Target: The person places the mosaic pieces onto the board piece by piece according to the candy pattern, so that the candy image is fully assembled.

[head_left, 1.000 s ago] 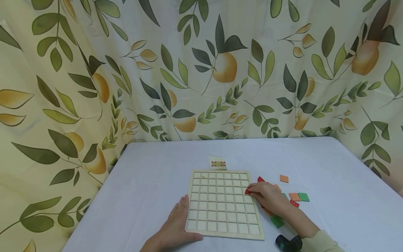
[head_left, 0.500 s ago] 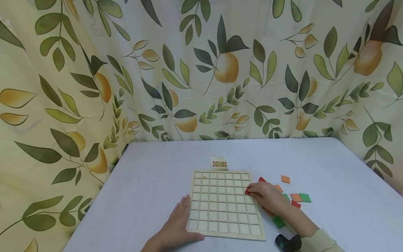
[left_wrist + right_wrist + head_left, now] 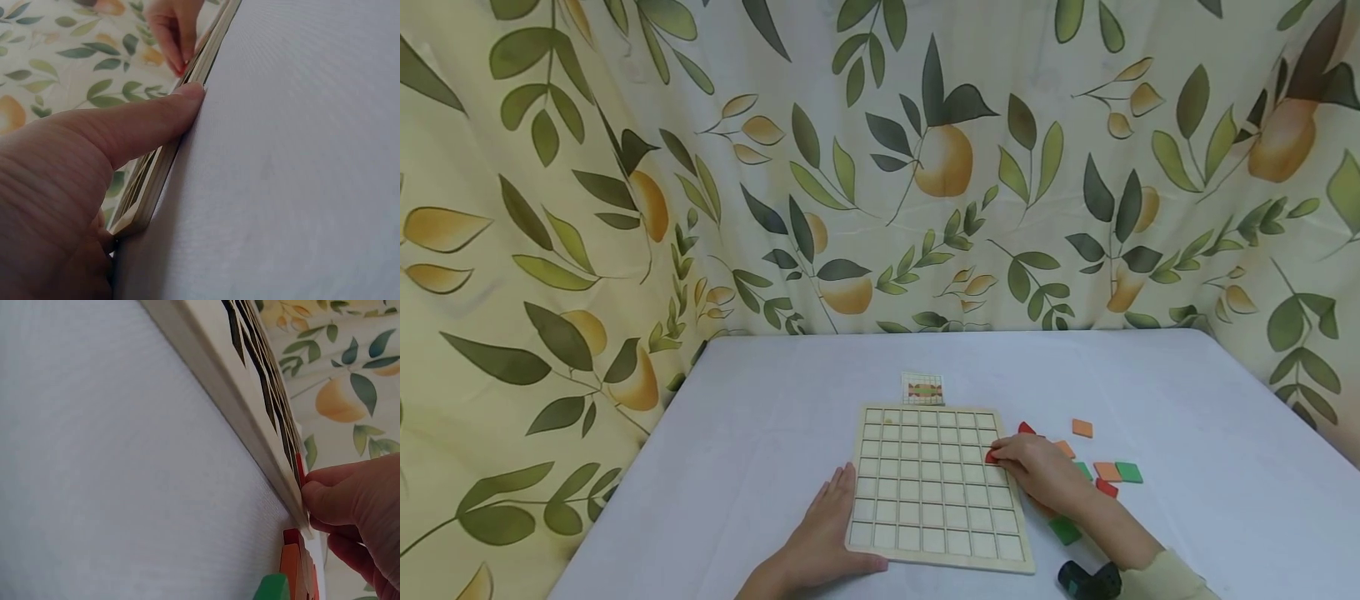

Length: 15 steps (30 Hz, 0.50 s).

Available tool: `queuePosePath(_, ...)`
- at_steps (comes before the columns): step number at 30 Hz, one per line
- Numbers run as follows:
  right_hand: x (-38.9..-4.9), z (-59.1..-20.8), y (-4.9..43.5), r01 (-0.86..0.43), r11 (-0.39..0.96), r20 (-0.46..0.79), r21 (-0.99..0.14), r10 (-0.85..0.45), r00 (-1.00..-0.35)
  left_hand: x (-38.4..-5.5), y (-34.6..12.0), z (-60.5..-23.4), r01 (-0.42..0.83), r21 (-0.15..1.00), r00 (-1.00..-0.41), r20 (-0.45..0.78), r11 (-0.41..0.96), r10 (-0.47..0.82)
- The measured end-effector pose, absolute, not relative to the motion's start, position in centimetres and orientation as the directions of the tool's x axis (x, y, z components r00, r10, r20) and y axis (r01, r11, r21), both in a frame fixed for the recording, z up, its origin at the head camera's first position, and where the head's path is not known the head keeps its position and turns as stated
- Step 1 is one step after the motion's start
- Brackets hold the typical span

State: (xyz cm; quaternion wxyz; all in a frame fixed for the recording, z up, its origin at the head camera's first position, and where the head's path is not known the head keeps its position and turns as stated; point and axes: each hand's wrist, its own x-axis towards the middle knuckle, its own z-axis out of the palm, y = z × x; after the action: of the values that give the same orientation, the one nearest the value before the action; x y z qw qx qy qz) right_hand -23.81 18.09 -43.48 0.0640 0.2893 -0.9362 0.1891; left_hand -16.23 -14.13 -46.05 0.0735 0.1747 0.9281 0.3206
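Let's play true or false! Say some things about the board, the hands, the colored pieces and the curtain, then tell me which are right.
1. The left hand touches the board. True.
2. The right hand pinches a red piece. True.
3. Every loose piece lies left of the board. False: loose pieces lie to its right.
4. The board is round. False: it has four straight sides.
5. A little picture card lies at the board's far edge. True.
6. The curtain shows only stars. False: the curtain shows leaves and fruit.
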Motion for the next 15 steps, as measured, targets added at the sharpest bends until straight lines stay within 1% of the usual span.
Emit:
queuePosePath(6,-23.57,-43.46,17.88,-0.505,0.800,0.207,-0.324,-0.461,-0.863,-16.34,-13.99,-46.19,0.260,0.620,-0.932,-0.041,0.741,0.361)
queuePosePath(15,-23.38,-43.39,18.71,-0.490,0.788,0.194,-0.373,-0.451,-0.871,-16.36,-14.22,-46.45,0.279,0.608,-0.928,-0.027,0.743,0.370)
